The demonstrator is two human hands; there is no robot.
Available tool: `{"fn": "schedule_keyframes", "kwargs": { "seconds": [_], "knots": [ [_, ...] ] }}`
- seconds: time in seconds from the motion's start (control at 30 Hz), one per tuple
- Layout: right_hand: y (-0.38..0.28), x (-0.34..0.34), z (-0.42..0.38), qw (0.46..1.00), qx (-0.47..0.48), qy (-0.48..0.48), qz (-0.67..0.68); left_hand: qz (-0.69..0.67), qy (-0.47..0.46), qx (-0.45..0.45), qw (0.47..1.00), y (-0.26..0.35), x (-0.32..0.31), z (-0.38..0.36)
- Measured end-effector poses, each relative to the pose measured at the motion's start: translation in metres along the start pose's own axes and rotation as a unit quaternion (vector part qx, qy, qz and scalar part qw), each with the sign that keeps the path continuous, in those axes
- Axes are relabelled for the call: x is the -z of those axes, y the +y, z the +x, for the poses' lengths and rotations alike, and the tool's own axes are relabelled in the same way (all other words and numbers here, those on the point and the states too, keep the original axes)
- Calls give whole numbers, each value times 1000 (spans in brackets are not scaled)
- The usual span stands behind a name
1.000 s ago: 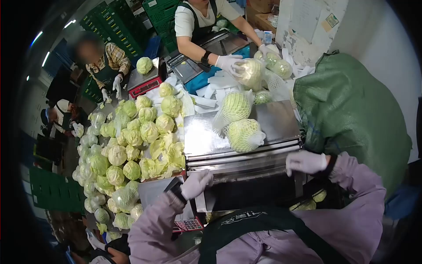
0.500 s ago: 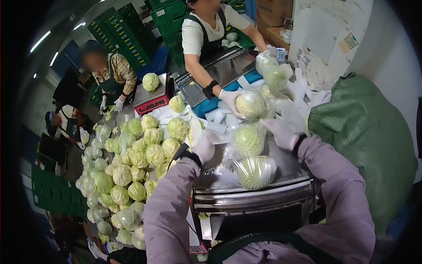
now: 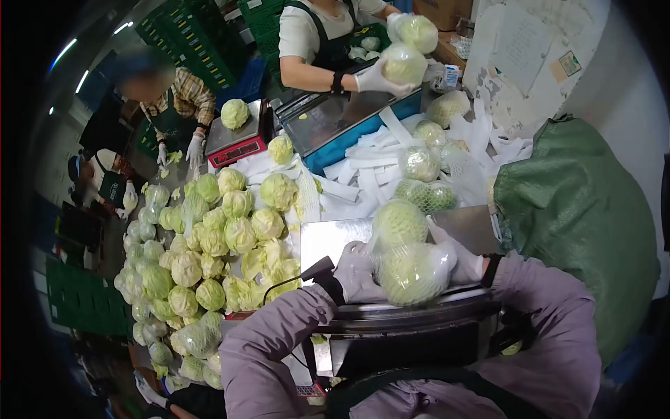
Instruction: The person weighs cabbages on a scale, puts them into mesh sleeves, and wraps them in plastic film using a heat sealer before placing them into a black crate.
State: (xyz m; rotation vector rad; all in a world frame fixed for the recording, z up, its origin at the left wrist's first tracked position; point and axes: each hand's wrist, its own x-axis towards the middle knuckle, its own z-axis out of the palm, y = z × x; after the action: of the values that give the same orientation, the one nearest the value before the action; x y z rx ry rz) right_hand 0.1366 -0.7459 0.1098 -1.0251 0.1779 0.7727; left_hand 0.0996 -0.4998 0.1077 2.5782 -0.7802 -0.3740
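Two cabbages [image 3: 413, 271] in white foam nets and clear film sit one behind the other over the metal top [image 3: 335, 236] of the machine in front of me. My gloved left hand [image 3: 358, 272] grips them from the left, its fingers curled against the near cabbage. On the other side my gloved right hand [image 3: 455, 257] presses round their right flank, fingers partly hidden by the film. Just beyond lie more wrapped cabbages [image 3: 426, 195], on and beside white foam nets [image 3: 366, 167].
A heap of cabbages [image 3: 185, 269], some wrapped, covers the left side. Across from me, a co-worker holds two wrapped cabbages [image 3: 405, 63] over another metal-topped machine [image 3: 335, 115]. A red scale [image 3: 237, 150] carries one cabbage. A large green sack [image 3: 579, 209] stands at right.
My hands have come in from both sides and closed on the two wrapped cabbages, which now sit more upright. The co-worker has lifted two wrapped cabbages away toward the far machine.
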Motion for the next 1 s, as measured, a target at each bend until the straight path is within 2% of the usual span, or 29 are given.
{"fn": "schedule_keyframes", "kwargs": {
  "seconds": [0.03,0.07,0.1,0.13,0.17,0.2,0.23,0.27,0.3,0.33,0.37,0.4,0.43,0.47,0.5,0.53,0.6,0.63,0.67,0.7,0.73,0.77,0.8,0.83,0.87,0.9,0.93,1.0],
  "knots": [
    [-1,4,-5,993,-27,-113,-34,-49,-38,14,998,16,18,-7],
    [-3,8,-11,971,-53,-225,-66,-50,-38,17,998,26,24,-17],
    [-17,5,-23,971,-167,-168,35,-96,30,2,995,33,29,-25],
    [-26,3,-28,971,-167,-169,32,-142,97,-12,985,35,31,-29],
    [-33,2,-32,930,-2,-264,-255,-231,33,-54,971,18,17,-22],
    [-39,-2,-35,779,164,-327,-509,-232,33,-51,971,5,8,-16],
    [-48,-12,-40,797,106,-292,-517,-416,-10,20,909,-5,2,-9],
    [-52,-7,-29,797,104,-294,-517,-582,-51,89,806,-9,1,-2],
    [-56,-2,-13,842,26,-256,-473,-582,-51,89,806,-5,13,7],
    [-63,5,-1,878,-50,-213,-426,-633,-63,168,753,-2,27,18],
    [-72,2,3,863,-39,-174,-472,-677,-74,245,690,-1,41,29],
    [-75,5,16,879,-286,-179,-338,-677,-74,243,691,-24,34,47],
    [-71,20,35,883,-308,-199,-293,-668,-159,295,664,-64,13,69],
    [-73,23,44,886,-328,-218,-245,-651,-245,344,631,-69,17,81],
    [-74,29,45,888,-327,-215,-242,-638,-223,338,655,-71,16,86],
    [-74,35,45,886,-334,-188,-260,-637,-227,338,655,-76,16,84],
    [-71,42,45,882,-345,-163,-276,-475,-246,239,811,-64,58,63],
    [-66,53,43,909,-259,-130,-299,-454,-260,247,816,-73,63,61],
    [-63,63,40,927,-171,-95,-319,-465,-216,260,818,-76,75,52],
    [-73,69,37,909,-96,-103,-392,-438,-164,243,850,-96,71,44],
    [-73,72,27,909,-96,-103,-392,-407,-110,224,879,-112,66,38],
    [-69,71,12,868,101,-8,-486,-237,17,133,962,-112,62,27],
    [-66,67,1,778,289,87,-551,-54,139,36,988,-103,61,15],
    [-66,61,-5,780,285,86,-551,3,103,39,994,-94,60,13],
    [-69,50,-9,664,349,24,-661,44,101,-27,994,-83,57,16],
    [-67,41,-11,526,401,-40,-749,73,84,-84,990,-78,46,22],
    [-57,40,-4,526,399,-40,-750,103,67,-141,982,-72,35,31],
    [-24,43,20,459,445,-21,-769,57,79,-104,990,-74,-20,54]
  ]
}}
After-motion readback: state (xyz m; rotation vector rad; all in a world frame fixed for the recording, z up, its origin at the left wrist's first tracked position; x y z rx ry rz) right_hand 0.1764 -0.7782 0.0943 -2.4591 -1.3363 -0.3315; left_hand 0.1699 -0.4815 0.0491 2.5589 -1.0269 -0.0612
